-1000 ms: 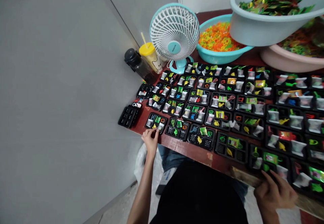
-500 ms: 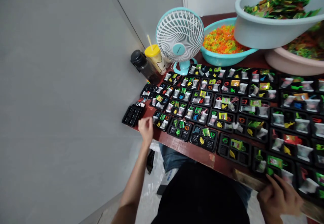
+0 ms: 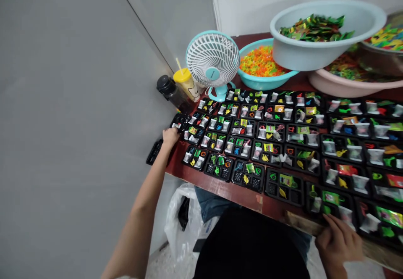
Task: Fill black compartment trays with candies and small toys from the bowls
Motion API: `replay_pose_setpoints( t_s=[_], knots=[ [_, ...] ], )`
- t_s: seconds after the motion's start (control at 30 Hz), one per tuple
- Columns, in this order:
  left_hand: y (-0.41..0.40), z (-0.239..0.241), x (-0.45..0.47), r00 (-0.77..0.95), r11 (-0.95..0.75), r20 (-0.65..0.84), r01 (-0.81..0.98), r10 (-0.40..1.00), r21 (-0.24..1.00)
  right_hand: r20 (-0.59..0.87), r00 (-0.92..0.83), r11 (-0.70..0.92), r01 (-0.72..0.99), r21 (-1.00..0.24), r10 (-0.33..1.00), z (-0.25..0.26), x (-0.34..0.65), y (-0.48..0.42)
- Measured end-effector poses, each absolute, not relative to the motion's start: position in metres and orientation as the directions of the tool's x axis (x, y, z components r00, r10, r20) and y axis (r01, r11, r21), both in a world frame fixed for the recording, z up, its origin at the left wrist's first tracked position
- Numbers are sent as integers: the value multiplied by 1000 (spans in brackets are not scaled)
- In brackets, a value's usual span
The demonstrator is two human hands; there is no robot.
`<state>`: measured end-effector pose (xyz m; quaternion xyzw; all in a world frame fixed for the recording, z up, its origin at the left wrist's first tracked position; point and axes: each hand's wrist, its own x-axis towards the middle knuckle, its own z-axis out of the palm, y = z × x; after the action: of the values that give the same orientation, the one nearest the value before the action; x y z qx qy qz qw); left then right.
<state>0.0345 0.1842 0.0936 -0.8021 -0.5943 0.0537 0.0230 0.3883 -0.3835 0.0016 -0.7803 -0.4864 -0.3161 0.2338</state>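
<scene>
At the table's left end my left hand (image 3: 171,136) is closed, its fingers curled down over the spot where a small white item lay; whatever they hold is hidden. Beside it are a black compartment tray (image 3: 154,152) at the table corner and a partly filled tray (image 3: 180,120). My right hand (image 3: 341,239) rests at the front edge, fingers stretched out and loosely together, the tips by a black tray (image 3: 310,205) holding a green spoon-like toy, a green packet and white-wrapped pieces. Nothing shows in its grip.
Rows of filled black trays (image 3: 242,146) cover the red table (image 3: 214,186). Behind stand a fan (image 3: 213,58), a dark bottle (image 3: 171,92), a yellow-lidded cup (image 3: 188,86), a turquoise basin (image 3: 267,83) and a stacked pale-blue basin (image 3: 315,56). A plastic bag (image 3: 176,216) hangs below.
My left hand has moved left and farther in, onto the white item's spot. The view has shifted, showing more on the right. My right hand stays by the same tray.
</scene>
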Motion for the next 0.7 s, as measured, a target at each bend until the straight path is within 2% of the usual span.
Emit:
replay_pose_setpoints(
  t_s=[0.27, 0.47, 0.7],
  knots=[
    [208, 114, 18, 245, -249, -55, 963, 968, -102, 751, 272, -394, 919, -17, 602, 9, 386, -378],
    [220, 106, 38, 271, -285, -120, 951, 955, -122, 768, 251, -378, 926, -12, 589, 14, 385, -376],
    [203, 120, 42, 257, -257, -23, 950, 966, -176, 711, 308, -408, 912, -32, 632, 11, 385, -379]
  ],
)
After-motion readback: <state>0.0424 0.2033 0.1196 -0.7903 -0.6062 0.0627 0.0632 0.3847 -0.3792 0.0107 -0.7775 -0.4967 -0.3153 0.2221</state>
